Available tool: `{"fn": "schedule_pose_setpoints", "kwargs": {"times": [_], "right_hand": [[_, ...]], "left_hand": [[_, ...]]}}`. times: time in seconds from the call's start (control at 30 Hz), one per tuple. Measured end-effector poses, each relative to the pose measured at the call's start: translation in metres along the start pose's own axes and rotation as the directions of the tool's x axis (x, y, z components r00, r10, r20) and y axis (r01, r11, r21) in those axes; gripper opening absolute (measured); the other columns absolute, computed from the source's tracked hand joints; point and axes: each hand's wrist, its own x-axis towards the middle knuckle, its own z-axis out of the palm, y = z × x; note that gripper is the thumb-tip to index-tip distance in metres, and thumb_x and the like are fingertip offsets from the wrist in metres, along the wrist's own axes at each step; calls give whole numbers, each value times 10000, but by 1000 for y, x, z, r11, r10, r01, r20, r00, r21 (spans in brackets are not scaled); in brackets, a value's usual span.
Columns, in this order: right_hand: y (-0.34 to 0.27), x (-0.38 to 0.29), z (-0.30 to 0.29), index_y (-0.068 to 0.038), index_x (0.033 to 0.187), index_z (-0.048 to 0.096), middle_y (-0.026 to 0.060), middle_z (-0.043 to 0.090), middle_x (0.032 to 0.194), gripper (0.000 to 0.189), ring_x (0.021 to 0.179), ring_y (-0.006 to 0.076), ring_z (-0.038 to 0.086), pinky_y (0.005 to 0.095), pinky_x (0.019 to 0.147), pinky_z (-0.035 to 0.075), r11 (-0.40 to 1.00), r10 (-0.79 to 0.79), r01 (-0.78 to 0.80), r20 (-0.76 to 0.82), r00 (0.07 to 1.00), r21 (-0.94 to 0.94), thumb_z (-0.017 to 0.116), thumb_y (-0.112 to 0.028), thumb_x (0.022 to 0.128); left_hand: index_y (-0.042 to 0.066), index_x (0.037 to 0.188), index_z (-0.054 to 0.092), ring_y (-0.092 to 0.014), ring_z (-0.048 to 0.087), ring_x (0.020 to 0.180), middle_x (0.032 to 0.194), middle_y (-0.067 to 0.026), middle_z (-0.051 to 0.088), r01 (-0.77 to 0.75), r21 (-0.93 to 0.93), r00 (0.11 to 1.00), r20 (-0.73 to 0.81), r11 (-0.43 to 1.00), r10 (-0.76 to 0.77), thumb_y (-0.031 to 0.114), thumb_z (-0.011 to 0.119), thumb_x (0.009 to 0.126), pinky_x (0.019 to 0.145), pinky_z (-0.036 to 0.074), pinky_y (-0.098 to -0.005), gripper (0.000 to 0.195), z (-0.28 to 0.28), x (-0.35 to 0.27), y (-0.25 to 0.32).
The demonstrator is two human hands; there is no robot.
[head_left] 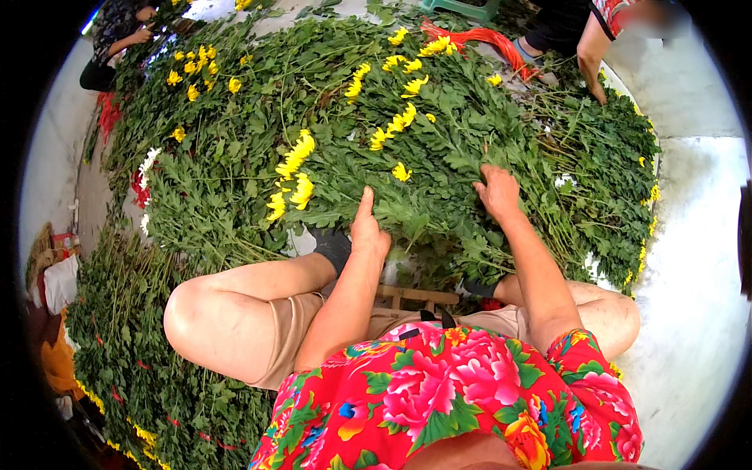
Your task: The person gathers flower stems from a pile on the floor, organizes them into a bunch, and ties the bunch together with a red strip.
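My left hand (370, 232) is closed around a leafy bunch of yellow chrysanthemums (341, 202), its thumb lying along the top. The yellow flower heads (296, 155) of that bunch point left, and its stems run right across my lap. Farther right, my right hand (498, 192) reaches into the green chrysanthemum stems (464, 141) of the pile. Its fingertips are partly hidden among leaves, so whether it grips a stem does not show. More yellow blooms (396, 123) lie on the pile just beyond both hands.
Red plastic ties (487, 41) lie at the far side near a green plastic stool (461, 7). A co-worker's hand (593, 85) touches stems at upper right; another person's hands (141, 35) are at upper left. Tied bunches (176, 364) lie at my left; white flowers (147, 167) edge one bunch.
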Motion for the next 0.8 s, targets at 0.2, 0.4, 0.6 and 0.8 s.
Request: {"fn": "schedule_pose_setpoints", "kwargs": {"times": [0.2,0.4,0.6,0.8], "right_hand": [[-2,5,-9,-54,1137,705,122,735,1024,263,920,277,703,375,812,535,710,-10,202,-277,961,674,716,-195,915],[-82,-31,-94,-172,1350,633,155,717,1187,445,1031,250,733,321,865,555,581,-229,413,-346,910,702,663,-64,920],[-100,-53,-63,-270,1340,634,95,681,836,546,737,310,676,405,649,552,712,-446,560,-343,827,424,676,-40,847],[-104,-54,-68,-218,1327,645,117,727,978,500,849,338,684,420,730,556,721,-584,557,-71,808,412,683,-90,846]], "left_hand": [[79,1456,477,-301,528,1294,1452,-94,530,42,10,994,105,999,-43,426,736,920,1128,376,-512,689,-7,14,-2],[54,1498,402,-288,507,1322,1445,-114,530,21,38,989,146,999,-26,579,675,915,1133,370,-497,831,7,2,11],[55,1509,375,-295,497,1332,1465,-121,495,-43,17,948,315,999,35,621,646,911,1120,396,-495,867,8,-1,14],[47,1308,592,-292,621,1147,1280,-117,628,-3,129,992,122,992,-13,331,748,898,992,508,-452,522,22,-13,18]]}}
